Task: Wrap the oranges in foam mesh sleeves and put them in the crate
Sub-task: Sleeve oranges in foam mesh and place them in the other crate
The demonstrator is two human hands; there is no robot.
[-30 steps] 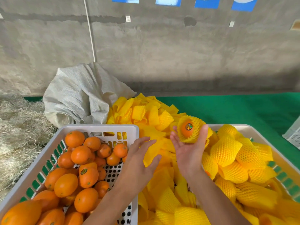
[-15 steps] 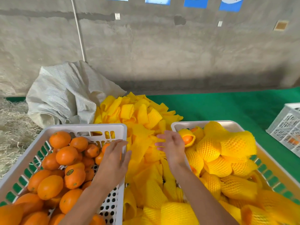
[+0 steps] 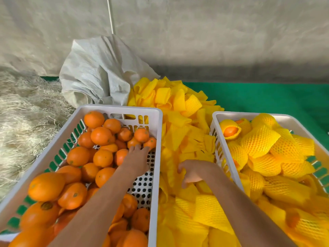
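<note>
A white crate (image 3: 158,132) on the left holds several bare oranges (image 3: 102,136). My left hand (image 3: 136,160) reaches into it, fingers spread over the oranges at its far right corner, gripping nothing that I can see. Between the crates lies a heap of yellow foam mesh sleeves (image 3: 179,111). My right hand (image 3: 191,171) is curled down into that heap, fingers closing on a sleeve. The white crate on the right (image 3: 216,125) is full of sleeved oranges (image 3: 259,139), one with its orange end showing (image 3: 230,131).
A crumpled white woven sack (image 3: 99,72) lies behind the left crate. Straw (image 3: 26,111) covers the ground at left. Green matting (image 3: 267,97) stretches behind the right crate, and a grey concrete wall (image 3: 195,32) closes the back.
My right hand dropped the wrapped orange into the right crate, then moved down into the sleeve heap. My left hand moved forward into the orange crate. The view has tilted down.
</note>
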